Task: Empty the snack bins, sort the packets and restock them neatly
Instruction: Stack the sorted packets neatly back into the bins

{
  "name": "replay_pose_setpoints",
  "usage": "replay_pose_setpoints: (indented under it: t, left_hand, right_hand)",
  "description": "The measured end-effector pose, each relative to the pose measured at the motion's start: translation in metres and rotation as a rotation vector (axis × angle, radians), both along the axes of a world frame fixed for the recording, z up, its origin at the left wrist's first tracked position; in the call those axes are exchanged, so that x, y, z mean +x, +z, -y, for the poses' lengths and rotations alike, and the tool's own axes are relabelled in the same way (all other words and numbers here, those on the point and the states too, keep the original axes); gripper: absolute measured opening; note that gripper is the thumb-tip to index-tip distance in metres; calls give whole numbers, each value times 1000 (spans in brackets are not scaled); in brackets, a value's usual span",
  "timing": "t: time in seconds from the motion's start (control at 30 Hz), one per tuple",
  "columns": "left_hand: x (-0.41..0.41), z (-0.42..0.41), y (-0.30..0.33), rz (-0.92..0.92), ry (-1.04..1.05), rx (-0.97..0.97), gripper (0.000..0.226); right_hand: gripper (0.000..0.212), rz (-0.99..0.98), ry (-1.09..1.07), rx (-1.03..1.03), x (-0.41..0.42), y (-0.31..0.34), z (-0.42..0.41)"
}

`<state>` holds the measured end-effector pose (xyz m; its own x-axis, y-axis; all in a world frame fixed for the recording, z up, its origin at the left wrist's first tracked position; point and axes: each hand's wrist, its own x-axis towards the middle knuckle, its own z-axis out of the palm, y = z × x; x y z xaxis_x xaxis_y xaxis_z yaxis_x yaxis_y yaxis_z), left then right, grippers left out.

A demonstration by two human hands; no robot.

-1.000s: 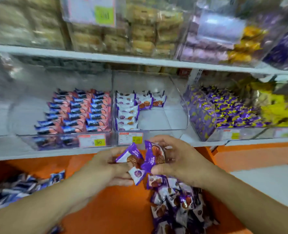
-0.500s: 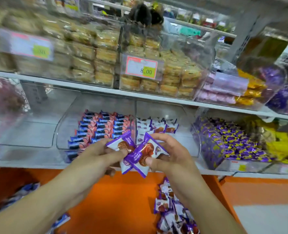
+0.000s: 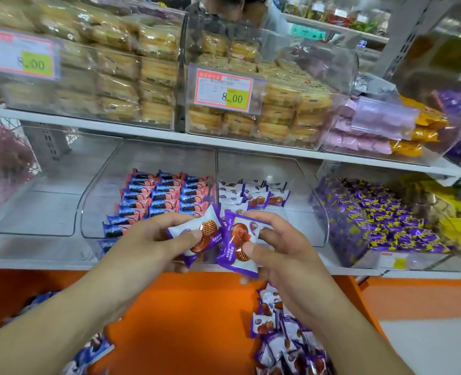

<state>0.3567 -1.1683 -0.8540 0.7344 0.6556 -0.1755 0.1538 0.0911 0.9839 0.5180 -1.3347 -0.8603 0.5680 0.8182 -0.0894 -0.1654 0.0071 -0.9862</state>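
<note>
My left hand (image 3: pixel 153 239) pinches a purple-and-white waffle snack packet (image 3: pixel 201 234) in front of the shelf. My right hand (image 3: pixel 280 247) pinches a second packet of the same kind (image 3: pixel 237 244) beside it, and the two packets touch. Just behind them a clear bin (image 3: pixel 299 182) holds a few rows of matching packets (image 3: pixel 253 196). The clear bin to its left (image 3: pixel 99 190) holds neat rows of blue-and-pink packets (image 3: pixel 159 196). A loose pile of the purple-and-white packets (image 3: pixel 286 339) lies on the orange ledge (image 3: pixel 186 315) below.
Blue packets (image 3: pixel 94 350) lie on the ledge at the lower left. An empty clear bin (image 3: pixel 42 209) stands at the left, and a bin of purple-yellow sweets (image 3: pixel 386 217) at the right. The upper shelf carries bins of wrapped cakes (image 3: pixel 272 123) with price tags. A person (image 3: pixel 240 9) stands behind the shelving.
Both hands have lifted the two packets from above the pile up to the front of the purple-and-white bin. The view has tilted upward.
</note>
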Motion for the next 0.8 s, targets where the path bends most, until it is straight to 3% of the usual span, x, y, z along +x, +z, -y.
replay_pose_setpoints:
  t: [0.2,0.3,0.43,0.57,0.67,0.8]
  left_hand:
    - [-2,6,-3,-81,-71,125,21]
    - [-2,9,-6,-64,-89,93,12]
    - [0,15,-9,-56,-139,61,19]
    - [2,22,-6,7,-135,-77,24]
    - [2,31,-1,-43,-215,78,24]
    - [4,34,-1,-79,-201,138,23]
  right_hand:
    - [31,223,-82,-79,6,0,12]
    - [36,331,-47,-105,3,3,16]
    - [31,486,-40,-161,0,4,17]
    - [20,503,-44,-189,-6,3,16]
    - [20,531,-76,-186,-9,0,13]
    - [19,610,-68,-240,-9,-3,11]
